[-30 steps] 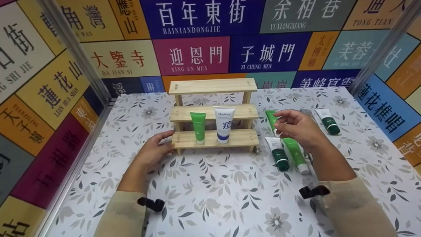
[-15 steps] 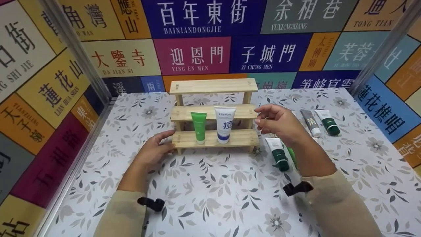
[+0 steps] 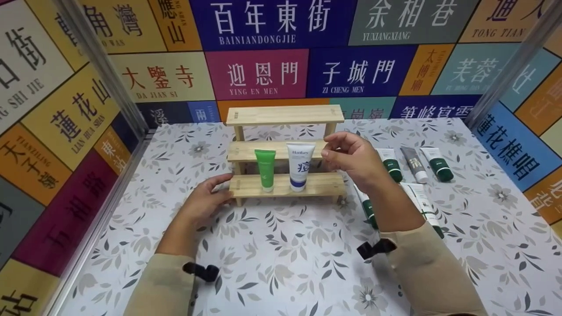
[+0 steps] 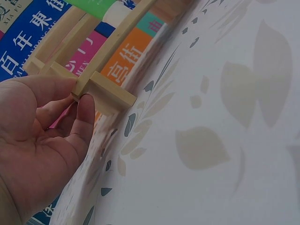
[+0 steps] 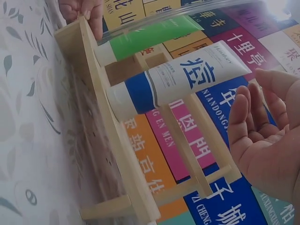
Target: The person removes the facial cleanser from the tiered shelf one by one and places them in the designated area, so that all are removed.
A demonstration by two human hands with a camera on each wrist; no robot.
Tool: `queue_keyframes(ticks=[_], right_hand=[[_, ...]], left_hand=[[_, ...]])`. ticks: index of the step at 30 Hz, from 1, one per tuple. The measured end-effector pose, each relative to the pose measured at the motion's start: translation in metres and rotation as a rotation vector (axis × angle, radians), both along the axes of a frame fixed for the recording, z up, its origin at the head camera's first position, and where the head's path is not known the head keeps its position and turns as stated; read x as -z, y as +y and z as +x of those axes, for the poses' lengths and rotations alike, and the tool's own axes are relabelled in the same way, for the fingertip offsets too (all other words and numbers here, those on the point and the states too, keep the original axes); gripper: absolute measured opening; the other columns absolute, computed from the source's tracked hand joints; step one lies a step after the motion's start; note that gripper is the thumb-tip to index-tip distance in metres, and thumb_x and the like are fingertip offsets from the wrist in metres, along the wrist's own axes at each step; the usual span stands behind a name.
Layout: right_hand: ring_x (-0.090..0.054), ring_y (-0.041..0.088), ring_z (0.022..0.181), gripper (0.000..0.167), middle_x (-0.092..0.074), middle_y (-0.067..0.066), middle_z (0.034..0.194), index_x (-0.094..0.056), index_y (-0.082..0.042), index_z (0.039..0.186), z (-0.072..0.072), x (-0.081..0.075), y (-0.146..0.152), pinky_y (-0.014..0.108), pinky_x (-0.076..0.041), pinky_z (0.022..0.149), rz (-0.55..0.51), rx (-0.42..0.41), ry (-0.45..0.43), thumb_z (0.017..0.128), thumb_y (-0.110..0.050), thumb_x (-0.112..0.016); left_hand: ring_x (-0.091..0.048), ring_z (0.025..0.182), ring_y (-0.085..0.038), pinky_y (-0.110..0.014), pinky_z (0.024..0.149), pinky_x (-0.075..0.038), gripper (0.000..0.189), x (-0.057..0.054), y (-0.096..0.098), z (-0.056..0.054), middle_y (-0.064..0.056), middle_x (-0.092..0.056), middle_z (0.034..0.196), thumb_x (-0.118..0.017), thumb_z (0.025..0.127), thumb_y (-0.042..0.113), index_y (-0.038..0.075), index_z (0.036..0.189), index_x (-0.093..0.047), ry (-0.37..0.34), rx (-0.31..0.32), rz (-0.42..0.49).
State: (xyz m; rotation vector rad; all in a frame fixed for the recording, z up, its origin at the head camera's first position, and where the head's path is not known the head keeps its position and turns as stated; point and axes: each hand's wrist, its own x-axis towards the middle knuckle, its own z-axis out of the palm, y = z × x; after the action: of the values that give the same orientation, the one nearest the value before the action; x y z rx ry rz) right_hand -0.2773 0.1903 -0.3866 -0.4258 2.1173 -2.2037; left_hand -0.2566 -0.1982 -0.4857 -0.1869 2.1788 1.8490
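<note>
A three-step wooden display stand (image 3: pixel 246 115) stands on the table. On its lowest step, a green squeeze tube (image 3: pixel 265 169) and a white squeeze tube (image 3: pixel 298 162) with a blue cap band stand upright, caps down. My left hand (image 3: pixel 208 199) pinches the left end of that step between thumb and fingers, as the left wrist view confirms. My right hand (image 3: pixel 358 160) hovers beside the white tube's upper end, fingers loosely bent and holding nothing. In the right wrist view, the thumb tip (image 5: pixel 260 74) is near the tube's top edge; I cannot tell whether they touch.
Several tubes lie on the right: a grey one (image 3: pixel 415 163), white ones with dark green caps (image 3: pixel 437 163), and others partly covered by my right forearm. A flower-patterned cloth (image 3: pixel 281 245) covers the table. Sign-printed panels (image 3: pixel 259 72) enclose the back and sides.
My right hand has moved left from above the lying tubes to beside the white tube on the stand, uncovering some tubes and covering others. My left hand has kept its place.
</note>
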Motion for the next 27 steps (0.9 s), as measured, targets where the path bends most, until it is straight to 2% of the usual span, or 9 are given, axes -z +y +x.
queue_keyframes(ticks=[6,8,13,17,22,27], right_hand=[[-0.066,0.014,0.085,0.035,-0.07,0.0,0.102,-0.063,0.003,0.128,-0.003,-0.002,-0.01,0.025,-0.06,0.073,0.004,0.009,-0.025,0.095,0.001,-0.076],[-0.066,0.014,0.089,0.034,-0.069,0.0,0.106,-0.064,0.0,0.127,-0.004,-0.002,-0.013,0.025,-0.06,0.075,0.018,0.02,-0.03,0.095,0.0,-0.076],[-0.066,0.018,0.102,0.028,-0.068,0.001,0.115,-0.069,-0.015,0.12,-0.004,-0.001,-0.021,0.028,-0.062,0.085,0.053,0.03,-0.037,0.096,-0.004,-0.077],[-0.067,0.019,0.103,0.027,-0.069,0.001,0.115,-0.069,-0.013,0.12,-0.004,0.0,-0.027,0.03,-0.062,0.087,0.039,0.021,-0.026,0.097,-0.001,-0.075],[-0.066,0.016,0.097,0.025,-0.07,-0.001,0.108,-0.069,-0.011,0.118,-0.004,0.003,-0.031,0.027,-0.06,0.085,0.015,0.012,-0.017,0.097,0.003,-0.073],[-0.067,0.017,0.103,0.025,-0.071,-0.001,0.11,-0.069,-0.012,0.117,-0.003,0.006,-0.033,0.029,-0.061,0.091,0.033,0.019,-0.015,0.097,0.002,-0.073]], left_hand=[[-0.073,0.106,-0.013,-0.03,0.092,-0.056,0.057,0.0,0.0,-0.001,-0.011,-0.058,0.157,-0.066,0.103,0.012,0.019,0.158,-0.052,0.0,0.005,-0.011],[-0.073,0.106,-0.013,-0.03,0.092,-0.056,0.057,-0.001,-0.001,-0.001,-0.01,-0.059,0.156,-0.066,0.103,0.013,0.02,0.158,-0.053,-0.006,0.005,-0.011],[-0.073,0.108,-0.014,-0.03,0.093,-0.056,0.058,-0.001,-0.001,-0.001,-0.011,-0.057,0.159,-0.066,0.104,0.012,0.019,0.159,-0.051,-0.009,0.007,0.005],[-0.073,0.109,-0.014,-0.03,0.093,-0.057,0.059,0.0,0.0,0.0,-0.012,-0.054,0.161,-0.066,0.103,0.01,0.018,0.159,-0.051,0.008,0.009,0.02],[-0.072,0.114,-0.015,-0.029,0.094,-0.057,0.059,0.002,0.001,0.0,-0.013,-0.056,0.159,-0.066,0.102,0.008,0.014,0.159,-0.051,0.034,0.012,0.034],[-0.071,0.117,-0.016,-0.032,0.098,-0.056,0.058,0.001,0.001,0.0,-0.01,-0.056,0.159,-0.066,0.104,0.01,0.017,0.159,-0.051,0.015,0.01,0.017]])
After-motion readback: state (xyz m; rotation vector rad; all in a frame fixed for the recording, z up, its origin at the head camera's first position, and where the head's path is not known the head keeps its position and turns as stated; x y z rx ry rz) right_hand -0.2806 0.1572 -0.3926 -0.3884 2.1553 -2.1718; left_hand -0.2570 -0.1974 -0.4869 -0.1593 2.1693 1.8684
